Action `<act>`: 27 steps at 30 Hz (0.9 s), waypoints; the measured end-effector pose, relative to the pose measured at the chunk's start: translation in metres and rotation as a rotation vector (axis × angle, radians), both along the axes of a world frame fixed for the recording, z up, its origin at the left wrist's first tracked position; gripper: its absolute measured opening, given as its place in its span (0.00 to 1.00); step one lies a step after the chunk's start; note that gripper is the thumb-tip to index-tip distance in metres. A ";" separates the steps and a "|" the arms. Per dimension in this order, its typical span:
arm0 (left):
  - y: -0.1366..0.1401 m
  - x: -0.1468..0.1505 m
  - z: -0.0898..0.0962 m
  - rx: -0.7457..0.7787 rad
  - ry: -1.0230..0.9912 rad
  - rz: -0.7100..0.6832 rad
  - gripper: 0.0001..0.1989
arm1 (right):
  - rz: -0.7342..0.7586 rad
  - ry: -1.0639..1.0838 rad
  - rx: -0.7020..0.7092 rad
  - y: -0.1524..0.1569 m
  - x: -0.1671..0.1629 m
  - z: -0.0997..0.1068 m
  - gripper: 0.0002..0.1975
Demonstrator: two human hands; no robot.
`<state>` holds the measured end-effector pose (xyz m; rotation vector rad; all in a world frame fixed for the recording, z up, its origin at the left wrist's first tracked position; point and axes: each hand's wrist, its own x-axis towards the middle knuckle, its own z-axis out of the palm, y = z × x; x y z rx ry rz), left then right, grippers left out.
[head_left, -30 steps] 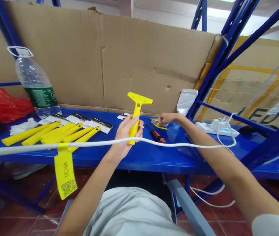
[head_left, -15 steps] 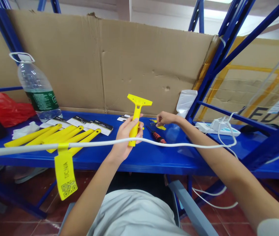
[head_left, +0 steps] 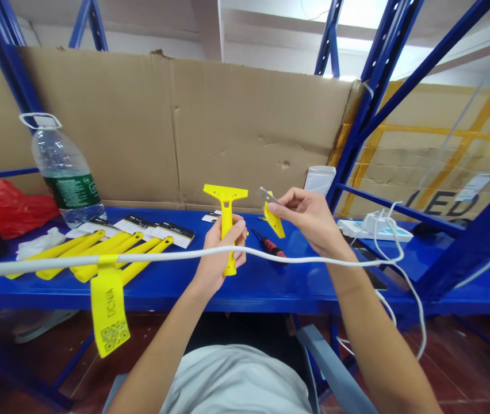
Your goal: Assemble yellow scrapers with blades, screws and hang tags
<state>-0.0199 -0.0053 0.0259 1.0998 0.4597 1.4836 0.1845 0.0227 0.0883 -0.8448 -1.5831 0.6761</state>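
My left hand [head_left: 221, 253] is wrapped round the short handle of a yellow scraper head [head_left: 226, 195], which stands upright with its wide T-shaped end on top. In my right hand [head_left: 307, 215], thumb and fingers pinch a thin grey metal blade [head_left: 270, 197] and a yellow plate [head_left: 275, 223] with a pointed end hanging down. Both are just right of the scraper head, apart from it. Below them on the blue table lies a screwdriver [head_left: 273, 247] with a red and black handle. A small yellow piece behind the plate is mostly hidden.
Several yellow handles [head_left: 102, 250] and black-and-white cards [head_left: 171, 233] lie at left, near a large water bottle [head_left: 70, 178]. A white cable [head_left: 176, 253] with a yellow tag [head_left: 110, 313] crosses in front. A power strip [head_left: 378, 230] sits right, and cardboard [head_left: 249, 126] stands behind.
My right hand has lifted the blade and yellow plate off the table and brought them up beside the scraper head. My left hand still holds the scraper head. The view has tilted slightly up.
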 end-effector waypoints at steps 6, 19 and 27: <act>0.002 0.008 -0.011 0.019 0.187 0.140 0.26 | 0.127 0.105 -0.067 -0.012 -0.020 -0.022 0.25; 0.004 -0.011 0.003 0.040 0.300 0.344 0.23 | -0.035 0.082 0.106 0.001 -0.016 -0.035 0.18; 0.010 -0.031 0.006 0.050 0.363 0.377 0.20 | 0.102 0.247 0.037 0.005 -0.012 -0.033 0.23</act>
